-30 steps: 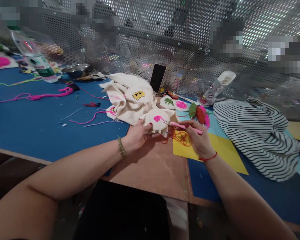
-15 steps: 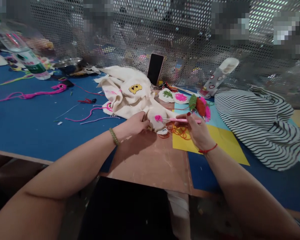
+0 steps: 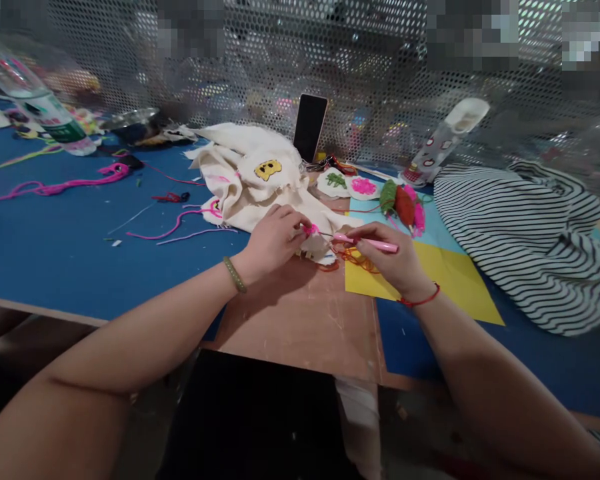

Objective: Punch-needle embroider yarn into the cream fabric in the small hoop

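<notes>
My right hand (image 3: pixel 387 253) is closed around a pink-handled punch needle (image 3: pixel 375 244), its thin metal shaft pointing left at a small pink yarn patch (image 3: pixel 310 231) on cream cloth (image 3: pixel 325 217). On the left side of that patch, my left hand (image 3: pixel 275 241) grips the cloth with bent fingers, its fingertips close to the pink loops. The cloth lies bunched on the table and carries a yellow animal face (image 3: pixel 269 169) farther back. Orange yarn (image 3: pixel 357 259) lies loosely beneath the needle. My left fingers partly cover the worked area.
Green, red and pink yarn bundles (image 3: pixel 404 204) lie right of the cloth, near a striped fabric (image 3: pixel 525 247). A phone (image 3: pixel 311 127) leans against the perforated metal screen (image 3: pixel 260 80). A bottle (image 3: pixel 50 113) and pink yarn (image 3: pixel 65 185) are at left.
My left hand has moved right and up, its fingers now over the cloth by the pink patch. The needle handle has tilted, its right end lower. The view has shifted slightly.
</notes>
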Tool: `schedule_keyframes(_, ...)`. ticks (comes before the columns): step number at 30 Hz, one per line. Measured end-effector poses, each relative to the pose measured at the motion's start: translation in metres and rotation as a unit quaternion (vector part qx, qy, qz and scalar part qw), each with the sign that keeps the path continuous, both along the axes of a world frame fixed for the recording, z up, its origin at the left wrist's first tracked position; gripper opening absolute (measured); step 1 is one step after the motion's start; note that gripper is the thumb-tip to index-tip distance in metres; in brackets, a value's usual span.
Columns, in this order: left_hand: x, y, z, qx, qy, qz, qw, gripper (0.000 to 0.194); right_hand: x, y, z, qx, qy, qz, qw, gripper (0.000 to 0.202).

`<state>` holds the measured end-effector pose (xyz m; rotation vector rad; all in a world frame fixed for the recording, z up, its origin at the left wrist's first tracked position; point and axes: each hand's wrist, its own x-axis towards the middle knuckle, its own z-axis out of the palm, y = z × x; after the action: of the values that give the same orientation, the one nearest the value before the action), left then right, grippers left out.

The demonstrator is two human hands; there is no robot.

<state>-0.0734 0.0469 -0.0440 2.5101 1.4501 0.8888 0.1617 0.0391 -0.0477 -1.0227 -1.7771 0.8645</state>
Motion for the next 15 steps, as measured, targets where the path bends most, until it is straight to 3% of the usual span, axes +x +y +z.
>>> schedule_keyframes(9, 0.005, 0.019, 0.018, 0.039, 0.117, -0.046, 0.991, 0.016, -0.002, 0.002, -0.003, -0.001, -0.008, -0.006, 1.0, 0.016)
schedule_keyframes(15, 0.017, 0.029, -0.006, 0.039, 0.073, -0.044, 0.996, 0.014, -0.002, 0.003, -0.002, 0.007, 0.009, -0.038, 0.999, 0.016)
